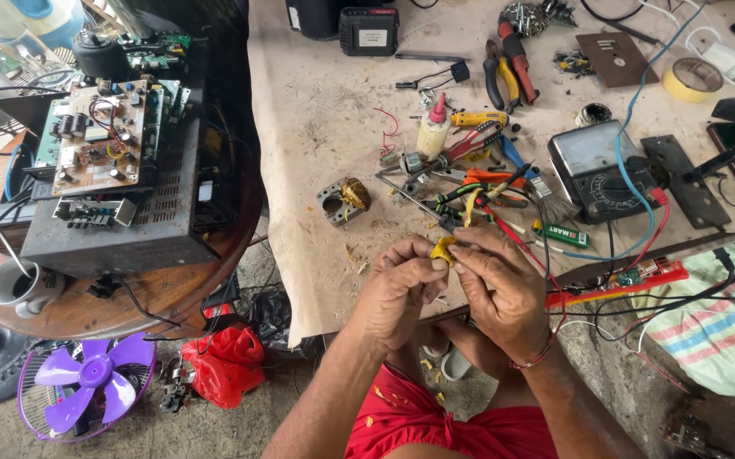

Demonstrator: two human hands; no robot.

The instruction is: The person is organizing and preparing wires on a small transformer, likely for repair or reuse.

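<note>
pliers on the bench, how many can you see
2, at the far side of the bench: red-handled pliers and, just left of them, yellow-and-black-handled pliers. More may be hidden in the tool clutter above the hands.

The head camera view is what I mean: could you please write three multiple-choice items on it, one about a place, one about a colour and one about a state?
1. Where does the multimeter lie?
A. on the bench, right of the hands
B. on the round wooden table
C. on the floor

2. What colour are the fan blades on the floor?
A. green
B. purple
C. white

3. How is the small yellow piece held?
A. lying loose on the bench
B. in the left hand alone
C. pinched between the left hand and the right hand

Answers: 1 A, it sits among the tools there; 2 B, the blades are purple; 3 C, fingertips of both hands meet on it.
</note>
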